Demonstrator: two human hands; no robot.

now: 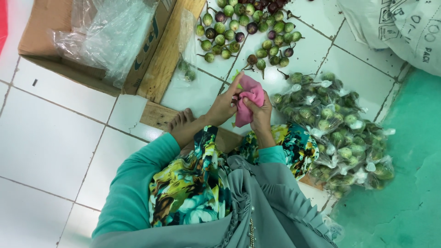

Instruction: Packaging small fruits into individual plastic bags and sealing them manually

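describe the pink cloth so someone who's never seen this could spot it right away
Start from the white tiled floor, with loose round eggplants at the top and bagged ones on the right. Between these piles, the seated person's left hand and right hand meet around a crumpled pink cloth. It is the only pink, soft thing among green and purple produce.

Whatever the left hand (223, 106) and right hand (260, 112) were rubbing inside that pink cloth (249, 102) was pretty much swallowed up, just a dark sliver showed, couldn't tell what. The loose pile of small round eggplants (248, 27) ran off the top edge, and so did the cardboard box (151, 50) and the white sack (404, 27). The bagged eggplants (340, 133) were partly tucked behind the floral fabric (294, 142).
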